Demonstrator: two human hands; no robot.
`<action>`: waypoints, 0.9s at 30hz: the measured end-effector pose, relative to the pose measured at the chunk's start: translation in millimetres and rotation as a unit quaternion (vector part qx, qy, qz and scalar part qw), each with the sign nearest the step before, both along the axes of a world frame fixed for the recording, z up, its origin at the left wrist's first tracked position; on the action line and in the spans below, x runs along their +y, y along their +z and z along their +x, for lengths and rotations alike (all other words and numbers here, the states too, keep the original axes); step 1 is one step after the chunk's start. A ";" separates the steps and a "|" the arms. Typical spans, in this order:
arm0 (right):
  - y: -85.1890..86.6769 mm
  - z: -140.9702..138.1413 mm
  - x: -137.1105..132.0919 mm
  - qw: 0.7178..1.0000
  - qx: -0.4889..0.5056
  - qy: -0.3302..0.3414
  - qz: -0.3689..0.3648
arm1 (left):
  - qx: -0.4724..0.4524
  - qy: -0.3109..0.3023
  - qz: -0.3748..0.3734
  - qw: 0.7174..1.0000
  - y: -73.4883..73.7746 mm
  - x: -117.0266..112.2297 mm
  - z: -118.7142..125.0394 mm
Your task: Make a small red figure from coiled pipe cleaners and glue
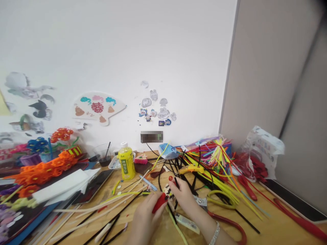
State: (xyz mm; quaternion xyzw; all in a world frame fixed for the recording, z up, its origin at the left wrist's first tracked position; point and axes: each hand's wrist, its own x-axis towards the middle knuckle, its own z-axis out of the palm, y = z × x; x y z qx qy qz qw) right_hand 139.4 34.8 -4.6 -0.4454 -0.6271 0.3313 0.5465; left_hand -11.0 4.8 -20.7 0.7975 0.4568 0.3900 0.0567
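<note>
A small craft piece [168, 191] in red, cream and black sits between my two hands, low in the middle of the head view. My left hand [147, 212] is closed on its red part [159, 203]. The fingers of my right hand [184, 194] pinch at its cream-and-black end, and a short black stem stands up by the fingertips. Part of the piece is hidden by my fingers. Beneath and around it lie black and yellow pipe cleaners. A white-labelled tube [187, 223] is below my right wrist, near a pair of red-handled scissors [230, 220].
A yellow drink bottle [126, 162] stands upright behind my left hand. Bundles of coloured pipe cleaners [201, 153] are heaped at the back right. Orange flower crafts [48, 168] and a dark tablet [93, 187] occupy the left. A red-handled tool [247, 187] lies to the right.
</note>
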 end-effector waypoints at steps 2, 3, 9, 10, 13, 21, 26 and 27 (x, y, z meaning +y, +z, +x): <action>-0.3 0.7 1.4 1.000 -0.002 -0.003 -0.001 | -0.010 0.002 -0.019 1.000 -0.6 0.7 0.9; -0.9 0.9 2.4 1.000 0.002 -0.004 -0.005 | -0.015 0.006 -0.026 1.000 -1.1 1.0 1.4; -7.0 -2.5 5.2 0.999 0.032 -0.025 -0.028 | -0.042 0.014 -0.037 0.998 -2.0 1.2 2.2; -7.8 -3.1 4.6 0.999 0.026 -0.023 -0.025 | -0.046 0.011 -0.042 0.998 -1.1 1.0 2.3; -8.2 -3.0 3.1 1.000 0.006 -0.013 -0.008 | -0.062 0.003 -0.066 0.996 2.2 0.8 2.5; -4.0 7.8 8.4 0.999 0.028 0.037 -0.029 | -0.055 0.014 -0.038 0.998 -2.4 5.0 0.3; -12.1 1.1 6.9 1.000 0.021 0.006 -0.013 | -0.030 0.008 -0.010 0.999 -5.5 7.9 -1.5; -12.9 0.0 6.2 1.000 0.019 0.007 -0.008 | -0.027 0.004 -0.008 1.000 -5.6 8.3 -1.7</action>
